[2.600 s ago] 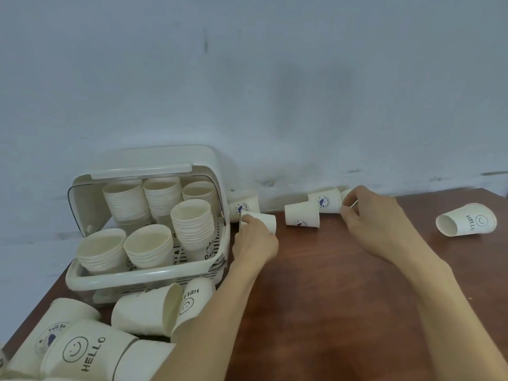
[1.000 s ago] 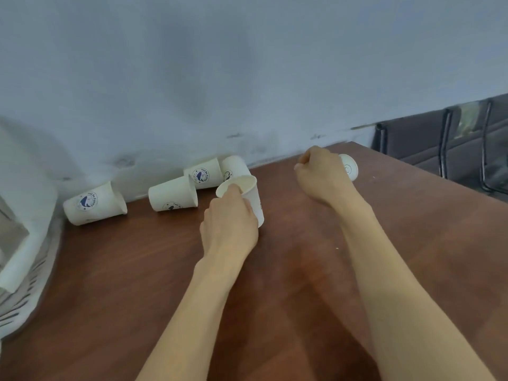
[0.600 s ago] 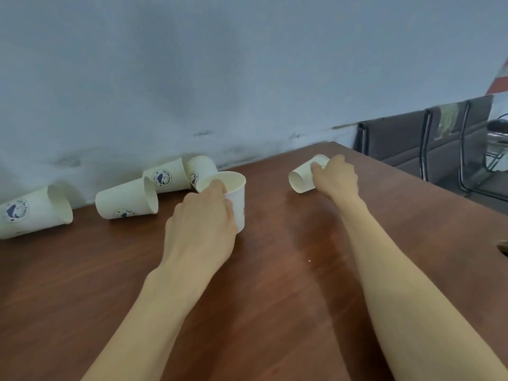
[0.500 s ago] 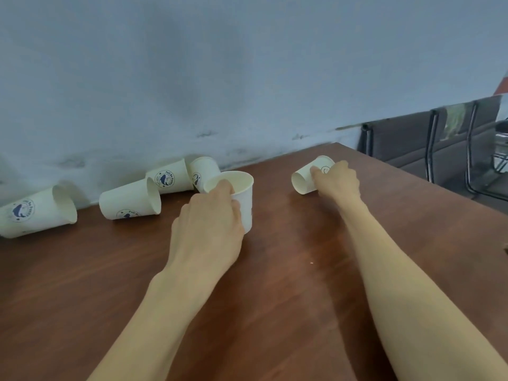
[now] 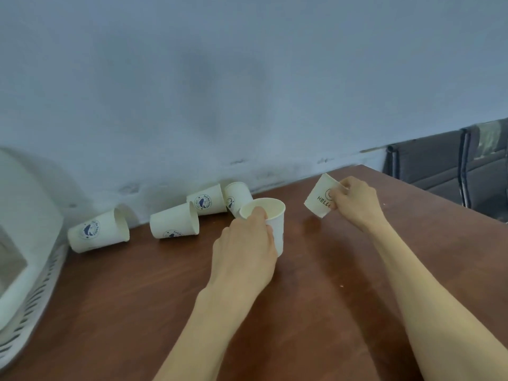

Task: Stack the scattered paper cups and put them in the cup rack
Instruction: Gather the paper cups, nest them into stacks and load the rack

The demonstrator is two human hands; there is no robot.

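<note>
Both hands grip cups: left hand (image 5: 244,254) upright cup (image 5: 275,218), right hand (image 5: 354,202) HELLO cup (image 5: 320,196).

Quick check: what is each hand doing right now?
Left hand: grips an upright white paper cup.
Right hand: holds a tilted white "HELLO" paper cup.

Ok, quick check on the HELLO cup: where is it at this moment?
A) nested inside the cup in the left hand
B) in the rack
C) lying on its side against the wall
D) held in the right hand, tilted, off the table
D: the right hand grips the HELLO cup tilted above the table, apart from the upright cup that the left hand holds.
</note>
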